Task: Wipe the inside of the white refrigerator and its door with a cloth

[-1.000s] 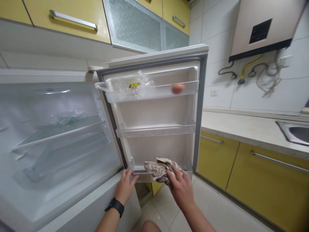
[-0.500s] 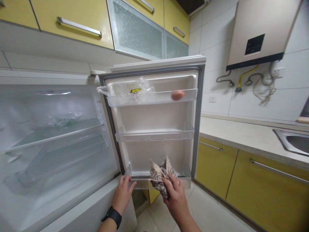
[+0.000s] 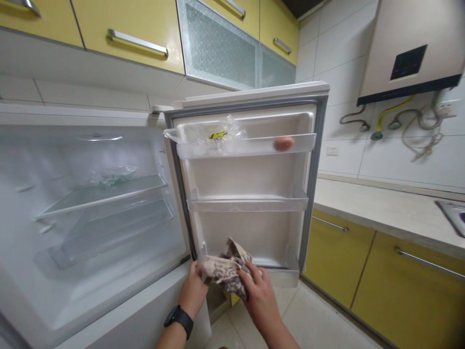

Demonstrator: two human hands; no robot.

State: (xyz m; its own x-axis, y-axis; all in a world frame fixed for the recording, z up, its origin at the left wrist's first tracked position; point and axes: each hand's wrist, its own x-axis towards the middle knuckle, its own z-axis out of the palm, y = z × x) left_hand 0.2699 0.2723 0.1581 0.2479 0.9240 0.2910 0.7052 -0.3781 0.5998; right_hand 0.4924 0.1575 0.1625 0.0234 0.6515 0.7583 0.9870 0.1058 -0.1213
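A patterned beige-and-brown cloth (image 3: 225, 268) is bunched against the lowest shelf of the open fridge door (image 3: 250, 179). My right hand (image 3: 256, 295) grips the cloth from below, fingers curled round it. Beside it, my left hand (image 3: 193, 291), with a black watch on the wrist, has its fingers wrapped over the left end of the bottom door shelf (image 3: 279, 271), under the cloth's left edge. The middle door shelf (image 3: 247, 203) holds nothing. In the top door shelf lie an egg (image 3: 284, 143) and a crumpled clear plastic bag (image 3: 218, 138).
The fridge interior (image 3: 90, 203) gapes at left with glass shelves and a clear bag. Yellow wall cabinets (image 3: 127, 29) hang overhead. To the right run a beige counter (image 3: 385, 208), yellow base cabinets (image 3: 399, 286), a sink edge (image 3: 452, 215) and a wall-mounted heater (image 3: 410, 53).
My right hand has carried the cloth leftward along the bottom door shelf, up to my left hand. The view has panned slightly left.
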